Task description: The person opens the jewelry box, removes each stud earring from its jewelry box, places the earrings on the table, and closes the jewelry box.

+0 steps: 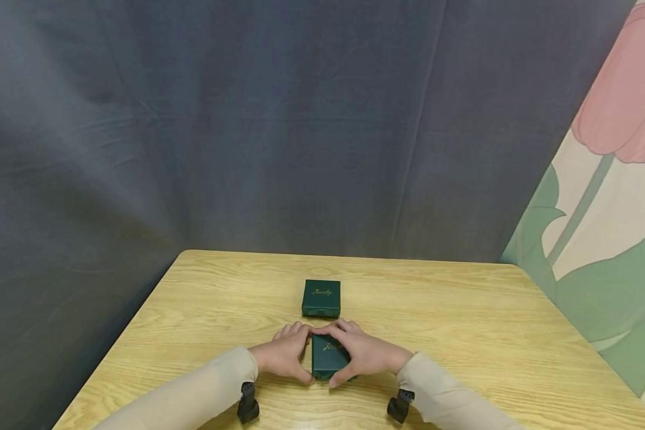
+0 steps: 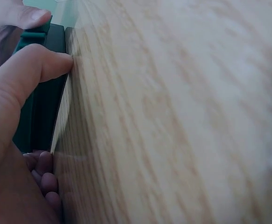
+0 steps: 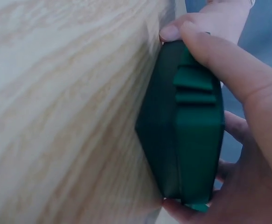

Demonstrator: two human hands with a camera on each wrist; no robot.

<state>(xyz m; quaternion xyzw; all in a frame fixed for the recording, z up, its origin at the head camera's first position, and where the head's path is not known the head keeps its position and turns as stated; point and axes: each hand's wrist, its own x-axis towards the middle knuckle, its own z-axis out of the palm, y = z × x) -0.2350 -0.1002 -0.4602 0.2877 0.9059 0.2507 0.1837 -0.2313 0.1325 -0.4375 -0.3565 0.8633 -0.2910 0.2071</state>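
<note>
A dark green jewelry box [image 1: 328,357] with gold lettering on its lid lies on the table between both hands. My left hand [image 1: 283,353] holds its left side, thumb at the near corner and fingers toward the far one. From the right, my right hand [image 1: 368,351] grips the same box, its thumb at the near side and its fingers reaching round the far edge. A green ribbon bow [image 3: 194,84] shows on the box's front in the right wrist view. Just beyond stands a second, matching jewelry box [image 1: 321,297], touched by neither hand.
The light wooden table [image 1: 226,292] has rounded far corners. Behind it hangs a dark grey-blue curtain [image 1: 301,131], which also runs along the left side. A wall with a painted pink tulip [image 1: 623,89] rises at the right.
</note>
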